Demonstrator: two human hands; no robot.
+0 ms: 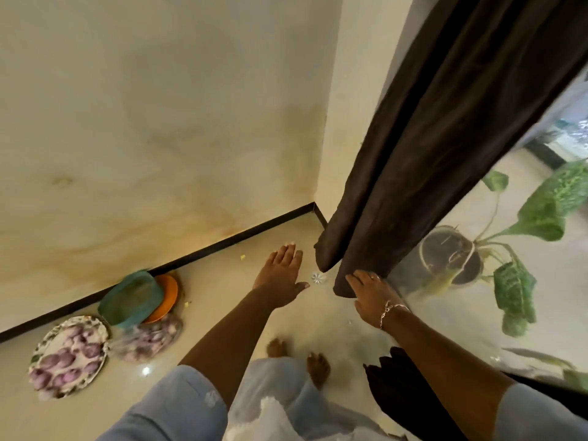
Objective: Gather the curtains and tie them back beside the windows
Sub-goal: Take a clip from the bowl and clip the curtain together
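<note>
Both hands reach low for the dark brown curtain [429, 154] hanging beside the window glass [471, 316].

To gather it well, the right hand [372, 296] should probably sweep the outer fold inward while the left hand [281, 275] closes round the whole bunch higher up, so that no pleat slips loose before tying. At present the right fingers lie straight against the lowest fold, touching but not clasping it. The left hand is spread flat with wide fingers, holding nothing, just short of the fabric and above the tiled floor [222, 313]. The curtain is heavy-looking, matte and opaque, falling in two or three deep folds, already drawn narrow near the wall corner, with its hem just off the floor. A potted plant [451, 256] stands beyond the glass.
</note>
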